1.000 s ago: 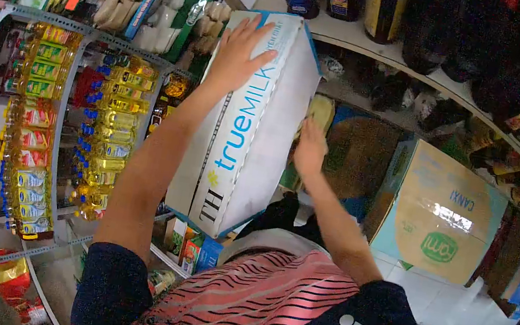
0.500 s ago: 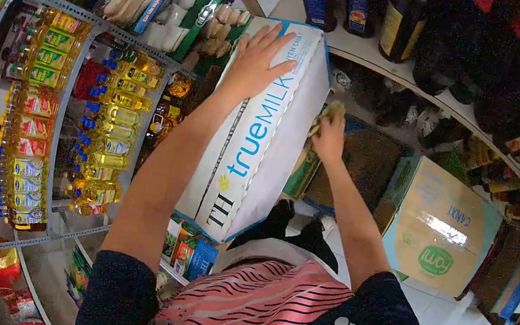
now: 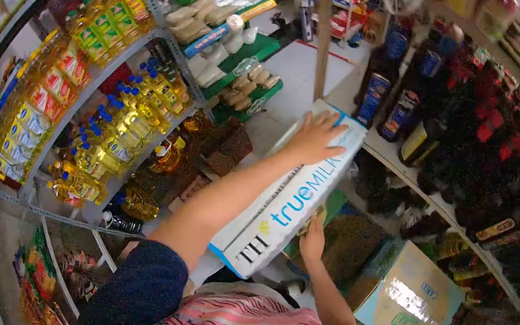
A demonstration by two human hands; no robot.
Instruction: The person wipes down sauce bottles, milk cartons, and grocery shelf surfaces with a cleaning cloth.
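Note:
A white and blue TH true MILK carton (image 3: 290,211) stands tilted in front of my body. My left hand (image 3: 313,143) lies flat on the carton's far end with its fingers spread. Low on the carton's right side, my right hand (image 3: 312,240) is closed around a crumpled, yellowish-brown cloth (image 3: 318,213). Part of that cloth and the fingertips are hidden by the carton's edge and the hand itself.
A brown Fami carton (image 3: 413,302) sits on the right. Bottles of cooking oil (image 3: 121,141) line the left rack. Dark bottles (image 3: 401,104) stand on the right shelf (image 3: 403,181). Bagged goods (image 3: 218,23) fill the green stand ahead.
My view has tilted upward and turned, showing more of the aisle ahead. The carton appears lower and more slanted. My right hand with the cloth has moved down along the carton's side.

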